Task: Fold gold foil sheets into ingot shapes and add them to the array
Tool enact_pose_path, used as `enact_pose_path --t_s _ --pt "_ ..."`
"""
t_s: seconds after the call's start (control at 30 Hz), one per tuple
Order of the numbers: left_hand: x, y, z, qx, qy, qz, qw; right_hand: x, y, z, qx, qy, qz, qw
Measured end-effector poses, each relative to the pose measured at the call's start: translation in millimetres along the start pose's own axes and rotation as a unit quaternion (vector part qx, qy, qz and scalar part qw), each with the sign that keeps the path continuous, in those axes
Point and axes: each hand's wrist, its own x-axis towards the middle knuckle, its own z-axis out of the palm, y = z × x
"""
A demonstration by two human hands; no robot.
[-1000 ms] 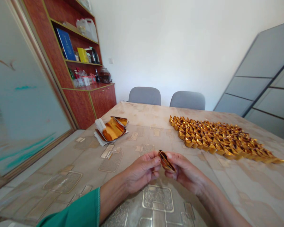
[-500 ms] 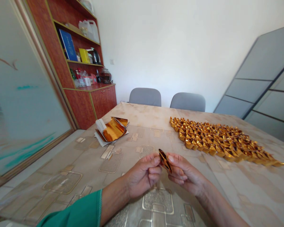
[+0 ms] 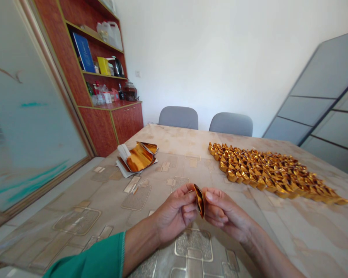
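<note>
Above the surface (image 3: 174,141), a folded gold foil (image 3: 200,200) is pinched between left fingers (image 3: 190,196) and right fingers (image 3: 209,197), and excess squeezing could crush it.

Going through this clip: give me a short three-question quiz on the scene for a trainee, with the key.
1. True or false: the left hand and right hand both hold the folded gold foil.
2. Where do the foil sheets lie relative to the rows of folded gold pieces?
A. To their left on the table
B. On top of them
C. On a chair
3. What colour is the left sleeve?

Key: 1 true; 2 A; 3 green.
</note>
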Motion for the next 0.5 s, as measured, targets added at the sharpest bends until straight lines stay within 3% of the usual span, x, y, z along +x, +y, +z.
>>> enact_pose_path --t_s 0.17,0.5 --pt "0.4 1.5 0.8 -0.037 0.016 -0.015 0.999 3.5 0.8 -2.0 0.041 0.006 -0.018 0.999" --pt "1.6 0.9 0.7 0.062 0.038 0.043 0.996 3.3 3.2 -0.5 0.004 0.016 -0.011 1.000"
